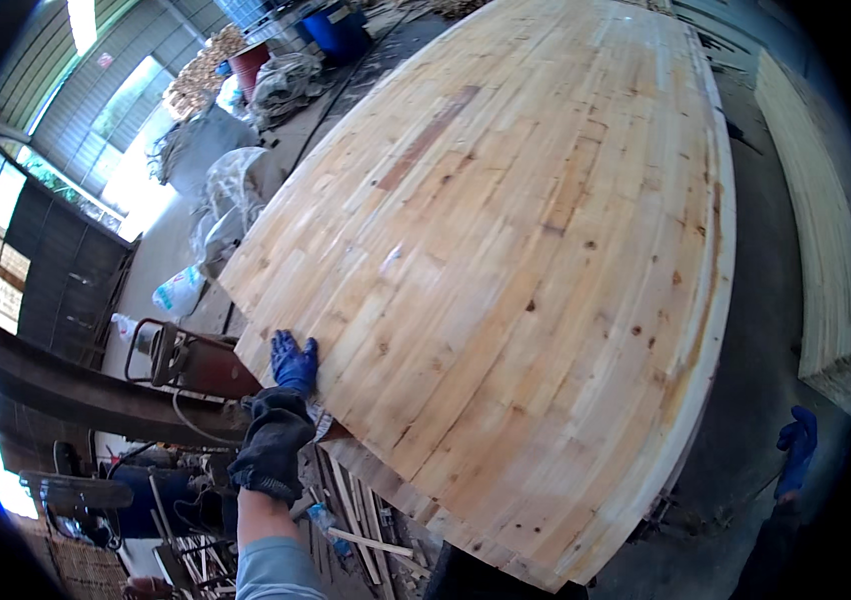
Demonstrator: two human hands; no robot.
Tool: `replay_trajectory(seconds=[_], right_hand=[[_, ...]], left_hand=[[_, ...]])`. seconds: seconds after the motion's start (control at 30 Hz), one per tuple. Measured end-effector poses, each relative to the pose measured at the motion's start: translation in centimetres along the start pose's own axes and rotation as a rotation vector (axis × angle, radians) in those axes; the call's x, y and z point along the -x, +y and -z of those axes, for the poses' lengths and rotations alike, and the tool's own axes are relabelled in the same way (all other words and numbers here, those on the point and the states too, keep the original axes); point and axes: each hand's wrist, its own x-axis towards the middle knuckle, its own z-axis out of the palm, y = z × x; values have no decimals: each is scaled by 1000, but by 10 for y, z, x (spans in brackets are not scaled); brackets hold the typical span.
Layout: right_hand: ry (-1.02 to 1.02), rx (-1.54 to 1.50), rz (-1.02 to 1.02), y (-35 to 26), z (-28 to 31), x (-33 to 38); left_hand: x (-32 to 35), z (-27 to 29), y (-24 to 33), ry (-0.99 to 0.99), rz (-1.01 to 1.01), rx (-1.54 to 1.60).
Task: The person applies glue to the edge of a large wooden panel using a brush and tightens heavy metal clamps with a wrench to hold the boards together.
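A large panel (506,270) of glued pale wood strips, with knots and a darker reddish strip, stretches away in front of me. My left hand (294,362), in a blue glove, rests flat on the panel's near left edge, fingers spread. A dark cuff covers the left wrist. Off the panel's right side, over the floor, is my right hand (797,440), also blue-gloved. Its fingers are loosely bent, with the thumb apart, and I see nothing held in them.
A tall stack of boards (816,230) stands at the right. Left of the panel are a red machine (211,362), plastic-wrapped bundles (241,190) and a blue drum (337,34). Loose wood strips (371,540) lie below the near edge. A dark curved beam (76,370) crosses the left.
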Motion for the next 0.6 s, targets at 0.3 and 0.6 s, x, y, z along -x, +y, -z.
replay_trajectory(seconds=[0.3, 0.6], right_hand=[[-200, -262, -676, 282, 35, -46], [-967, -134, -143, 366, 50, -13]], left_hand=[[8, 5, 4, 31, -16, 13], [-2, -7, 12, 64, -63, 58]])
